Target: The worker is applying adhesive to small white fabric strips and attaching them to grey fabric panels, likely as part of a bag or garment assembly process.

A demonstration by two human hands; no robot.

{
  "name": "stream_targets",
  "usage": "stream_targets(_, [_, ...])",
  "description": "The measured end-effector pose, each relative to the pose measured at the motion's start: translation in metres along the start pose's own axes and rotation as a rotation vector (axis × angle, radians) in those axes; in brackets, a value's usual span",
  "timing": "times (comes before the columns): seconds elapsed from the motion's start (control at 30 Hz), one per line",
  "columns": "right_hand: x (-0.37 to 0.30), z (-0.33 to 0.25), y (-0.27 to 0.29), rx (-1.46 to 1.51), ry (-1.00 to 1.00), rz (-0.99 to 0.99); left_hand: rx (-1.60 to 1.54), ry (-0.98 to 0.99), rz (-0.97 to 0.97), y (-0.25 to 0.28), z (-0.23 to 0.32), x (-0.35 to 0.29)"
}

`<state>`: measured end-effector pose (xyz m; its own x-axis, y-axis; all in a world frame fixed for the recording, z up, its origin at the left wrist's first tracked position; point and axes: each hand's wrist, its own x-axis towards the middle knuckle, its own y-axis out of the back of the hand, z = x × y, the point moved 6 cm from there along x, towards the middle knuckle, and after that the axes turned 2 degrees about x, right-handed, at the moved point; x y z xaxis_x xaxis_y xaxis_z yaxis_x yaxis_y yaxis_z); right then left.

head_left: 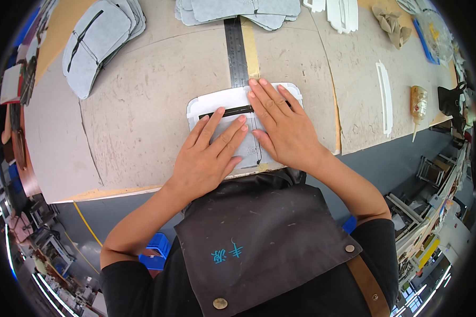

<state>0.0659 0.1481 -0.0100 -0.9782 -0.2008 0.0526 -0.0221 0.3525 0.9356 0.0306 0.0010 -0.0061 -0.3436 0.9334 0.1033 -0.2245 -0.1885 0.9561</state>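
A light grey panel point(251, 150) with rounded corners lies flat at the table's near edge. Along its far side runs a white strip point(217, 101), with a narrow black band point(238, 111) that looks like a zipper just below it. My left hand point(206, 150) rests on the panel's left part, fingers stretched out, fingertips at the black band. Flat over the right part lies my right hand point(285, 124), its fingertips reaching the white strip's far edge and covering part of the band. Neither hand grips anything. A steel ruler point(236, 53) and yellowish tape point(250, 50) meet the panel's far edge.
Stacks of grey pieces lie at the far left point(108, 31) and far middle point(238, 9). To the right are white cut-outs point(342, 16), a thin white strip point(385, 100), crumpled brown paper point(391, 26) and a nozzle bottle point(418, 103). A blue bin point(156, 248) sits below the table.
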Motion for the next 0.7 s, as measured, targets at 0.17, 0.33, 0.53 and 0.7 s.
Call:
stream_targets(0.17, [-0.001, 0.0, -0.001, -0.012, 0.004, 0.023, -0.116, 0.074, 0.046, 0.004, -0.011, 0.007])
stream_targets(0.33, [0.005, 0.001, -0.002, -0.042, 0.002, 0.084, -0.022, 0.108, 0.108, 0.008, -0.02, 0.034])
stream_targets(0.53, [0.008, 0.003, 0.003, 0.093, -0.027, 0.091, -0.026, 0.093, 0.112, -0.009, -0.035, 0.035])
stream_targets(0.7, [-0.001, 0.028, 0.008, 0.233, -0.051, 0.182, -0.316, 0.26, 0.24, 0.006, -0.046, 0.048])
